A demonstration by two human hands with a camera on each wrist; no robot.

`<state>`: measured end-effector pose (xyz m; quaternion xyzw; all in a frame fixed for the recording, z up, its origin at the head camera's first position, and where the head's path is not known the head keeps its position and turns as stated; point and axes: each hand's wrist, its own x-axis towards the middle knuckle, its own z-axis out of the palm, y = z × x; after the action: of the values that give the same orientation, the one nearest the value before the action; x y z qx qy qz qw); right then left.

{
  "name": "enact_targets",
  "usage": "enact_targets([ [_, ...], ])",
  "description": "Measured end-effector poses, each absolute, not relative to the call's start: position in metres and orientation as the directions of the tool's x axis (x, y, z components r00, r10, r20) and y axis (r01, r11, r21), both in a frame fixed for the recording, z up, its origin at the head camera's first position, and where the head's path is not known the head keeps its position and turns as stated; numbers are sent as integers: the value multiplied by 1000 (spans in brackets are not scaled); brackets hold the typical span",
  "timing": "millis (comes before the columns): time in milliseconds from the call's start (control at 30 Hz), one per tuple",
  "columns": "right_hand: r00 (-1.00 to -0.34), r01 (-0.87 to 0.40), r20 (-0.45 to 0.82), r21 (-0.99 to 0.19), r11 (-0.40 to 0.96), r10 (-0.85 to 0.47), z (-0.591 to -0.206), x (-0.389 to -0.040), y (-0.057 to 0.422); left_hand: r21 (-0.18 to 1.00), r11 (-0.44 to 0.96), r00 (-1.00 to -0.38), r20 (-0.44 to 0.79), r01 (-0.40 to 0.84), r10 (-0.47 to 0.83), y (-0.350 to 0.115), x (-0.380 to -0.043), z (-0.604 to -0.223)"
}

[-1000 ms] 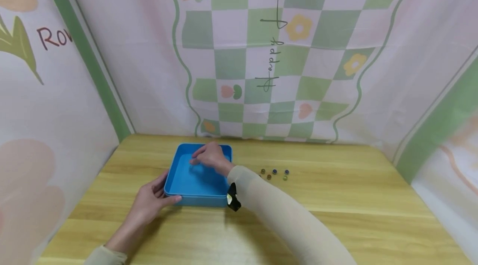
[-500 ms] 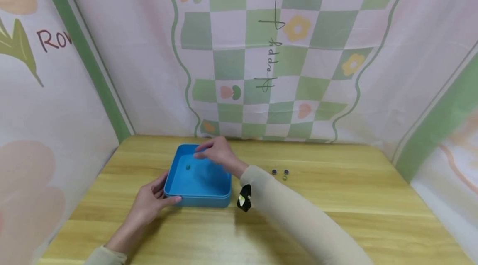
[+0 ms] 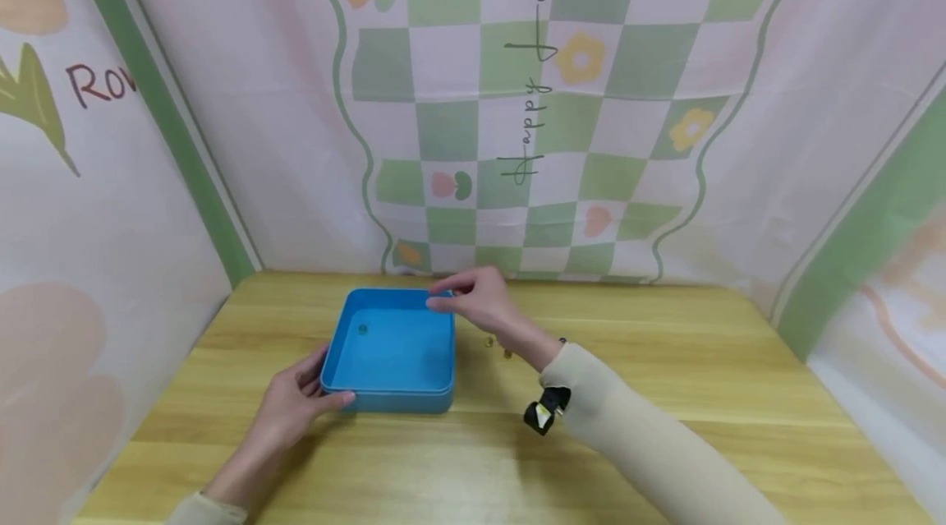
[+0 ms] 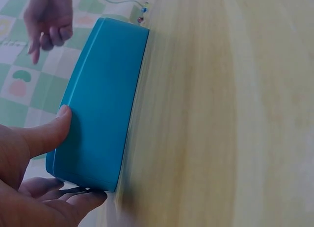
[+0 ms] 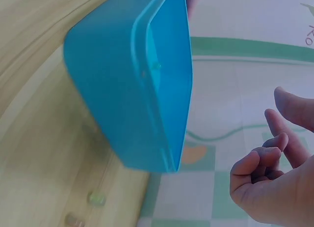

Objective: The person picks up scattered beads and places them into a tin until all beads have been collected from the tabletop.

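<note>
A blue square box (image 3: pixel 388 402) stands on the wooden table, its top uncovered. My left hand (image 3: pixel 291 399) grips its near left corner; in the left wrist view the thumb (image 4: pixel 58 131) presses the front wall and the fingers lie against the side. One small greenish glass marble (image 3: pixel 363 329) rests on the box floor toward the left. Above the box's far right corner hovers my right hand (image 3: pixel 480 300). In the right wrist view its thumb and index finger stand apart with nothing between them, and the other fingers are curled.
Right of the box several small marbles lie on the table, among them a yellowish marble (image 3: pixel 489 342) and an amber one (image 3: pixel 507 353); the right forearm partly hides the group. A patterned curtain (image 3: pixel 517 122) hangs behind the table's back edge.
My right hand has let go of the marble, which now shows in the box, and has moved right from over the box's middle to its far right corner. The left hand keeps its hold.
</note>
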<state>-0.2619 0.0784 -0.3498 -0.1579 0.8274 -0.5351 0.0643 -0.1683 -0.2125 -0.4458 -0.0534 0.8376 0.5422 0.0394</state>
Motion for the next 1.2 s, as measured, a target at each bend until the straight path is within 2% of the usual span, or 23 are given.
enact_targets([
  [200,-958,-139,32,-921,364,-285,-354,-256,109,900,416,-991,-123,-131,-46,-214,-168,-447],
  [733,-994,-27,-24,-899,436,-111,-377,-246,179,902,413,-992,-122,-126,-35,-212,-169,-446],
  [1200,-998,7,-34,-875,485,-48,-398,-243,220,904,410,-992,-121,-122,-28,-214,-168,-445],
])
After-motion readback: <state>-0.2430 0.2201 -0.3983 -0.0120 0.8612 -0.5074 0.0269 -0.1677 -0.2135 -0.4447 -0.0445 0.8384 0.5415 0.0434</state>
